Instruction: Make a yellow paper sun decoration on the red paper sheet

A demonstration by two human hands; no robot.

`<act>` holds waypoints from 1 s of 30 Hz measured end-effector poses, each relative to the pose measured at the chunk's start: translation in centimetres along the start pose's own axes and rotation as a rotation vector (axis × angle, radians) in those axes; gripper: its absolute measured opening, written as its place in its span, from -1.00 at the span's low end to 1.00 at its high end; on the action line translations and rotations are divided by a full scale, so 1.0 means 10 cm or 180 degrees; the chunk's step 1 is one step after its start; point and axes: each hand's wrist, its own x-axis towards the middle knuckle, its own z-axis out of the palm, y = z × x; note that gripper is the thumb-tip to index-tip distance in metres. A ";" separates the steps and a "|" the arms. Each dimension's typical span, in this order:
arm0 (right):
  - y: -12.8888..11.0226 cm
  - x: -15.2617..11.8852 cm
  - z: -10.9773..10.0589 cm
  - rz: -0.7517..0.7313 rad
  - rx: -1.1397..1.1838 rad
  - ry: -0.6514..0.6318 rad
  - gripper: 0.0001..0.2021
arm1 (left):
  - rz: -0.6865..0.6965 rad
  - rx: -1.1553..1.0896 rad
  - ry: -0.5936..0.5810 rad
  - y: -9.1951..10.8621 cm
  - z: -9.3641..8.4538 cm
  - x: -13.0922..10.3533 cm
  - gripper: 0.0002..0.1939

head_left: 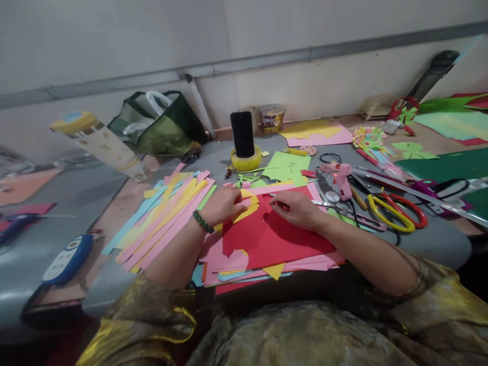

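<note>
1. Two bare hands meet over layered coloured paper on a grey table [430, 244]. A red sheet [282, 239] lies flat on the stack, directly before the person, giving the hands a smooth, firm surface.

2. The left hand [223, 205], with a green bead bracelet [203, 221] at the wrist, touches a yellow paper piece [249, 207] at the upper left of the red sheet. Thumb and fingers are close together at its edge, a placement that would steady it.

3. The right hand [295, 209] is over the red sheet, just to the right of the yellow piece, fingers curled and drawn inward. Such a bent posture suits small, careful finger work. The fingertips are small and blurred, so I cannot tell whether either hand is actually pinching something.

4. To the left, long pink, yellow and blue paper strips [168, 218] are fanned out, probably so single ones can be picked up easily.

5. To the right, a pink glue gun [340, 178] and scissors with yellow handles [396, 227] lie beside the paper, apparently for easy reach.

6. Beyond the paper, a phone [242, 133] stands upright in a yellow ring [246, 162], which seems to prop it up.
</note>
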 end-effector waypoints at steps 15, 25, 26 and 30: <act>0.02 0.01 -0.03 -0.0075 0.0083 0.0116 -0.84 | -0.0120 -0.0827 -0.0031 -0.02 0.01 0.02 -0.83; 0.03 0.02 -0.03 0.0028 0.0079 0.0143 -0.83 | -0.0067 -0.1219 0.0012 -0.05 -0.01 0.00 -0.69; 0.03 0.03 -0.03 0.0019 0.0081 0.0144 -0.83 | -0.0065 -0.1223 0.0025 -0.07 -0.03 0.00 -0.68; 0.03 0.04 -0.03 -0.0109 0.0160 0.0177 -0.85 | 0.0117 -0.1418 0.0329 -0.13 -0.13 -0.05 -0.71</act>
